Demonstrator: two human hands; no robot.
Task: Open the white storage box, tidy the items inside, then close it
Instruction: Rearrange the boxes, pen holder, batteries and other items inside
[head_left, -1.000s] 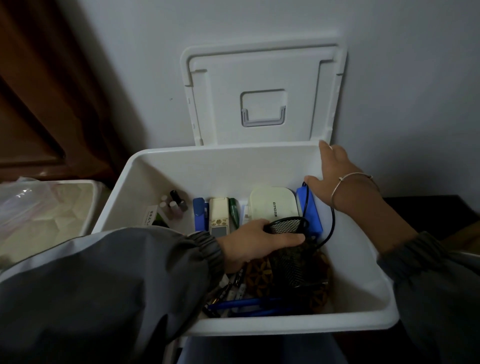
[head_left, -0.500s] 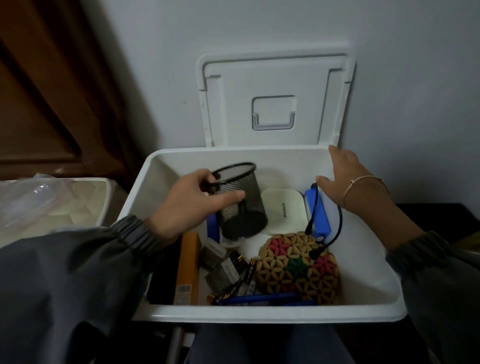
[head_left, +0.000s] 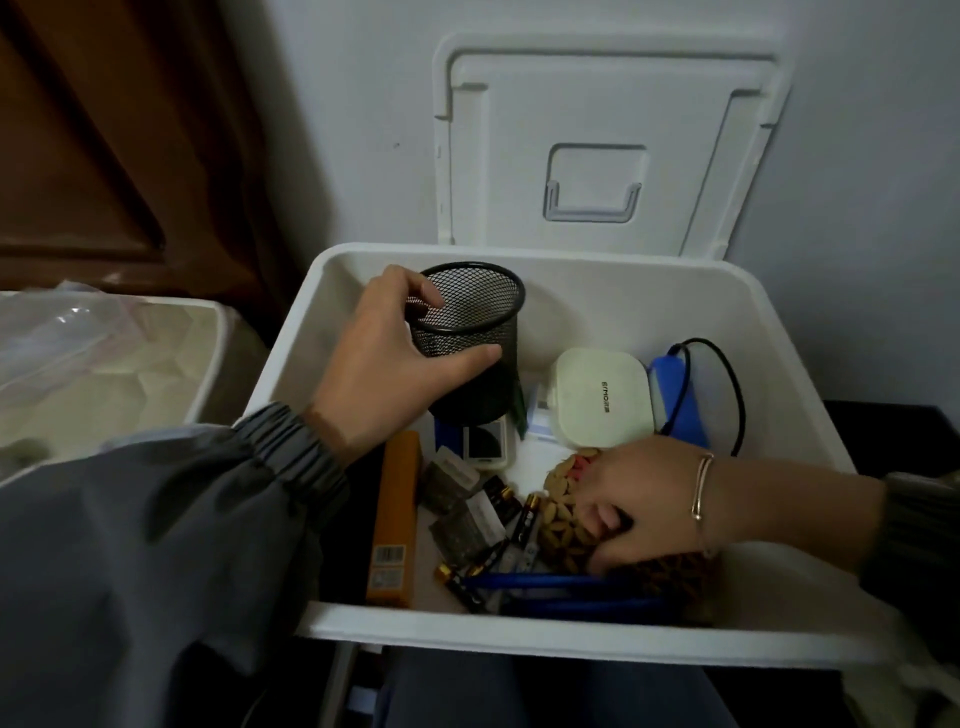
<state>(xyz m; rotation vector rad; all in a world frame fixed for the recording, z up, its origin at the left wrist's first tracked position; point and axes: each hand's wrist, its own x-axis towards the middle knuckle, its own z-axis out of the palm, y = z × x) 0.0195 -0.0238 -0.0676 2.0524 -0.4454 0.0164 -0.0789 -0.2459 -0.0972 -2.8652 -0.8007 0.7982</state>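
Pens (head_left: 561, 582) lie along the front wall of the box (head_left: 571, 642), long axis left to right, just below your right hand (head_left: 649, 499). That hand is the nearer to them, and its fingers curl round the ball (head_left: 561, 525) by the front right corner. Farther in, toward the back left corner, your left hand (head_left: 384, 374) grips the cup (head_left: 467, 332), upright, mouth up. The lid (head_left: 597, 145) stands open behind.

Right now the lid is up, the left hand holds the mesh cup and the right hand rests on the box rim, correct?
Not the rim: in the head view the right hand is down inside the box, gripping the patterned ball. The lid is up and the left hand holds the mesh cup.
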